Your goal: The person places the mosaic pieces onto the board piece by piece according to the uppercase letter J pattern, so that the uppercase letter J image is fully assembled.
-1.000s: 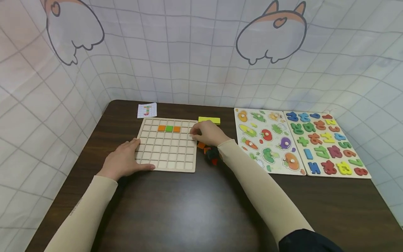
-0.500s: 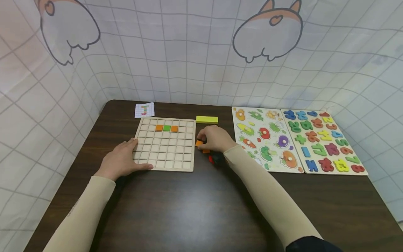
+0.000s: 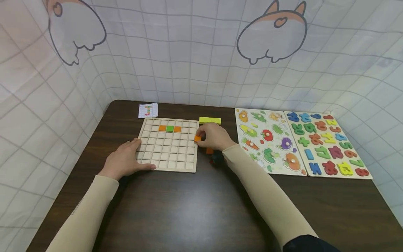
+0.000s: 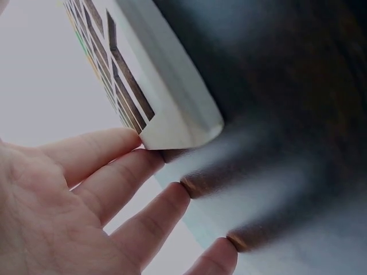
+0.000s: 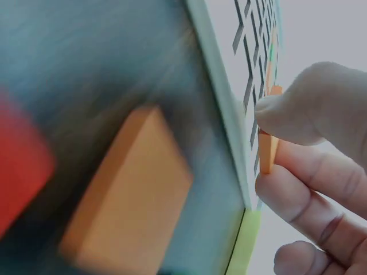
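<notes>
A light wooden grid board (image 3: 167, 150) lies on the dark table. Near its far side, a green tile (image 3: 170, 128) sits between two orange tiles in one row. My left hand (image 3: 122, 161) rests at the board's left edge with fingers extended, the thumb along the near corner. In the left wrist view the fingertips (image 4: 129, 137) meet the board's corner. My right hand (image 3: 215, 136) pinches an orange square tile (image 5: 267, 153) between thumb and fingers, over the board's right edge. Beneath that wrist lie a loose orange tile (image 5: 132, 200) and a red tile (image 5: 20, 163), partly hidden.
A yellow bar (image 3: 210, 120) lies beyond my right hand. Behind the board is a small card (image 3: 148, 110) with a coloured J-shaped pattern. To the right are a vegetable puzzle board (image 3: 261, 143) and a puzzle board of coloured characters (image 3: 327, 143). A white grid-patterned cloth (image 3: 195, 52) hangs behind.
My right hand drew back from the board's right edge to the loose tiles, then came back toward the edge with an orange tile pinched. The left hand stays at the board.
</notes>
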`<state>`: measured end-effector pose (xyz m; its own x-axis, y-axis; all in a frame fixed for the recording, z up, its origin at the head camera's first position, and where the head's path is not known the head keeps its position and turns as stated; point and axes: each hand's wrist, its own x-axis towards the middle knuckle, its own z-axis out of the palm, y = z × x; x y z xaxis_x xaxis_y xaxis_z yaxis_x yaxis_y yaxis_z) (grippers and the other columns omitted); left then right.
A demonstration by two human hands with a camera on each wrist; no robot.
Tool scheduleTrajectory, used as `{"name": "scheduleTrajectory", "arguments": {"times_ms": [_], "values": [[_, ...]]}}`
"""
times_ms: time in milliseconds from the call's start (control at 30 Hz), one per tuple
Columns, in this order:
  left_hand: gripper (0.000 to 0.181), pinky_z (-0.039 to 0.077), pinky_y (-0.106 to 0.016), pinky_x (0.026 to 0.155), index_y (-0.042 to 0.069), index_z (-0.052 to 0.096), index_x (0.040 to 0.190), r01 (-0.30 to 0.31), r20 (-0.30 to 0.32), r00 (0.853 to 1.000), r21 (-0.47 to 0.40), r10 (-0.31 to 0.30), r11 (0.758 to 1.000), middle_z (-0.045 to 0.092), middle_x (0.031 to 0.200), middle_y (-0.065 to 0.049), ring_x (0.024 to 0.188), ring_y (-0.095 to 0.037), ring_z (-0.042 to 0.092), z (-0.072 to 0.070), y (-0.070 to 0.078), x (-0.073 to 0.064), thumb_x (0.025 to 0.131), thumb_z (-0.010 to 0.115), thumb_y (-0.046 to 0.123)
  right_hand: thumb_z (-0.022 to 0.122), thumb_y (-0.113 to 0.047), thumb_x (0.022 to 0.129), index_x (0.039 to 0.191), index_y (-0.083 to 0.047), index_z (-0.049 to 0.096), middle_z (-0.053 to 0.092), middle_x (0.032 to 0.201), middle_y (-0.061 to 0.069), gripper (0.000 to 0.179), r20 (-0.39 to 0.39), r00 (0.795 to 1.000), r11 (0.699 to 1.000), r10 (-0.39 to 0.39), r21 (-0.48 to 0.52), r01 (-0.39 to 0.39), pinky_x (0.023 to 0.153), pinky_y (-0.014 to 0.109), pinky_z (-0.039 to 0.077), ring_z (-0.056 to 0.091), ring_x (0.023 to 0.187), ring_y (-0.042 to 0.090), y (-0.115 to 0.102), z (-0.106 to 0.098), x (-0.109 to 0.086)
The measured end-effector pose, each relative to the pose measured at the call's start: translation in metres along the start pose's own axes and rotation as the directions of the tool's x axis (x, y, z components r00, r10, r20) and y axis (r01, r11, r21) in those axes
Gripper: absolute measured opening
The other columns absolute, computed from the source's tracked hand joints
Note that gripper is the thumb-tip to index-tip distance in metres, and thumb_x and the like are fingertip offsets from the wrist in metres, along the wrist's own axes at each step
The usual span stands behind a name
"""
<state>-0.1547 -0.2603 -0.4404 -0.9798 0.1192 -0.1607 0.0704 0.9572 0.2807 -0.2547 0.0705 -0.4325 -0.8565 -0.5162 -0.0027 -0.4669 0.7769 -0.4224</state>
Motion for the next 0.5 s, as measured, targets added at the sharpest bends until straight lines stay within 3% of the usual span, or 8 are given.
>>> {"name": "scheduleTrajectory", "arguments": {"times_ms": [267, 500], "values": [[0.13, 0.044, -0.071, 0.108, 0.001, 0.034, 0.161, 0.006, -0.006, 1.0, -0.007, -0.006, 1.0, 0.032, 0.167, -0.028, 0.152, -0.05, 0.034, 0.001, 0.001, 0.0, 0.068, 0.079, 0.081, 0.082, -0.026, 0.091, 0.114, -0.014, 0.08, 0.078, 0.113, 0.001, 0.026, 0.002, 1.0, 0.999, -0.02, 0.037, 0.02, 0.095, 0.036, 0.059, 0.071, 0.105, 0.018, -0.022, 0.011, 0.032], [0.128, 0.043, -0.071, 0.11, 0.001, 0.034, 0.161, 0.016, 0.001, 1.0, -0.014, -0.016, 1.0, 0.032, 0.167, -0.028, 0.152, -0.051, 0.034, -0.002, 0.001, -0.001, 0.07, 0.079, 0.079, 0.079, -0.028, 0.094, 0.117, -0.016, 0.08, 0.077, 0.118, 0.001, 0.025, 0.019, 0.999, 0.999, -0.048, -0.002, 0.048, 0.096, 0.036, 0.057, 0.068, 0.11, 0.019, -0.048, 0.022, 0.052]]}}
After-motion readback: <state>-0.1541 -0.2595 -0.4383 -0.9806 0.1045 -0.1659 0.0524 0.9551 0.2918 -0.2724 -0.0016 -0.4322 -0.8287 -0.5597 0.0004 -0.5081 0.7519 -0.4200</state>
